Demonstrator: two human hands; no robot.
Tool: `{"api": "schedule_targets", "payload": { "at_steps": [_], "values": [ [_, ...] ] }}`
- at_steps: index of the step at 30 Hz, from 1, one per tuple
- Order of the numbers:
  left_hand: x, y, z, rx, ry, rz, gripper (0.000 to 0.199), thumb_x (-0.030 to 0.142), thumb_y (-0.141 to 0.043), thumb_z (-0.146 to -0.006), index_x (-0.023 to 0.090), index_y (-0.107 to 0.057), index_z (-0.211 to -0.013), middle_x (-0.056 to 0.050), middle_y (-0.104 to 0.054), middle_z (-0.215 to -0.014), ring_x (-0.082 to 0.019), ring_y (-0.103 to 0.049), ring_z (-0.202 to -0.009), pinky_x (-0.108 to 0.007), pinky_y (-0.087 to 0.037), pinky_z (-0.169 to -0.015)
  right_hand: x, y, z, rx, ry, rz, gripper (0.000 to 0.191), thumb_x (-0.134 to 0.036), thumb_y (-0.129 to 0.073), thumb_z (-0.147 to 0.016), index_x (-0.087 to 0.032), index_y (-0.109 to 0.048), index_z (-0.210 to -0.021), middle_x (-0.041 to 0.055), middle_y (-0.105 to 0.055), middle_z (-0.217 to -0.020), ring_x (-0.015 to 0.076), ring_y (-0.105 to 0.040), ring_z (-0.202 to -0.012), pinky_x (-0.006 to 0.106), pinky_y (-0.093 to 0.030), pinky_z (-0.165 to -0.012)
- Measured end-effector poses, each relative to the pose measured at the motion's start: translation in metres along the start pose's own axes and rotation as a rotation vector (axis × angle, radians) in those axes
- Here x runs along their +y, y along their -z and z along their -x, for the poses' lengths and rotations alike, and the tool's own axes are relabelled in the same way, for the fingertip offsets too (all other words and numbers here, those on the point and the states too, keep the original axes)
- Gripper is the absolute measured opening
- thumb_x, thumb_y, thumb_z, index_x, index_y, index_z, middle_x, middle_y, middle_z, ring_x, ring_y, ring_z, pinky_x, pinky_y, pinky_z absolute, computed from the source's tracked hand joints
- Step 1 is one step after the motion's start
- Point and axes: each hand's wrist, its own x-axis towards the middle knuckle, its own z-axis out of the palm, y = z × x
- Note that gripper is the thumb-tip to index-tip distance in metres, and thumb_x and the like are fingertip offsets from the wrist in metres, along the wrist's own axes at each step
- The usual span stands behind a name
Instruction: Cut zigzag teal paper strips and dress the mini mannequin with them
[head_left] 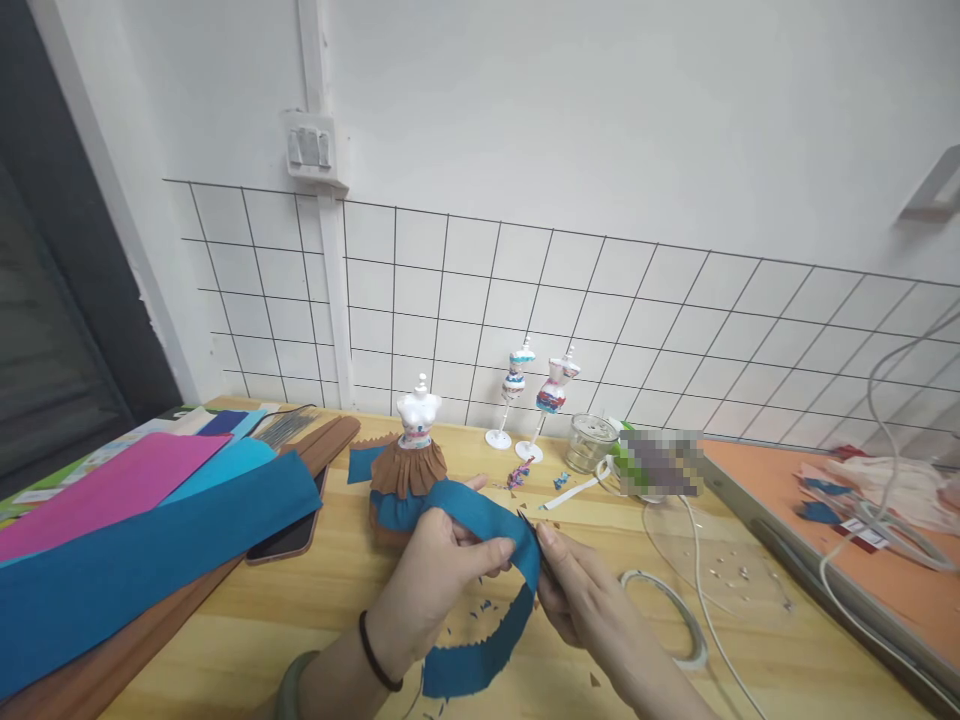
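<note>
A strip of blue fabric curves between my hands and hangs in a loop to the table, one edge cut in zigzags. My left hand pinches it between thumb and fingers. In my right hand is a pair of small dark scissors, mostly hidden by the fingers, with the tips at the strip's upper edge. Just beyond my left hand stands a white mini dress form wearing a gathered brown ruffle over blue cloth.
Folded fabrics, including a pink piece and a long blue piece, partly cover a phone at left. Two small dress forms stand behind, near a glass jar. A tape roll, white cable and orange board lie right.
</note>
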Motion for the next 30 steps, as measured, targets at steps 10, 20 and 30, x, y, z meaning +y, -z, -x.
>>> {"api": "schedule_targets", "payload": {
  "at_steps": [10,20,30],
  "values": [
    [0.009,0.002,-0.002,0.013,0.014,-0.039,0.074,0.018,-0.070,-0.065,0.017,-0.034,-0.129,-0.003,-0.064,-0.083,-0.016,-0.058,-0.079,-0.028,-0.044,-0.072,0.000,0.003,-0.001,0.011,0.021,0.027,0.045,-0.052,-0.035,-0.087,-0.021,-0.029,-0.054,-0.0103,-0.021,-0.042,0.0068,-0.016,-0.037,0.023,-0.011,-0.038],
    [0.020,0.007,0.001,-0.083,-0.010,-0.015,0.072,0.015,-0.064,-0.068,0.019,-0.031,-0.132,0.002,-0.059,-0.072,-0.013,-0.057,-0.072,-0.029,-0.047,-0.070,-0.001,0.006,-0.002,0.049,-0.091,-0.110,0.046,-0.063,-0.033,-0.081,-0.020,-0.047,-0.077,-0.0122,-0.019,-0.043,0.0059,-0.011,-0.035,0.019,-0.009,-0.035],
    [0.026,0.013,0.002,-0.082,-0.033,-0.144,0.041,0.015,-0.065,-0.068,0.013,-0.054,-0.107,-0.001,-0.063,-0.081,-0.014,-0.056,-0.083,-0.027,-0.044,-0.079,-0.001,0.004,0.004,-0.072,-0.052,0.106,0.031,-0.046,-0.062,-0.072,-0.019,-0.047,-0.071,-0.0093,-0.025,-0.051,0.0046,-0.017,-0.041,0.020,-0.012,-0.037]
  ]
}}
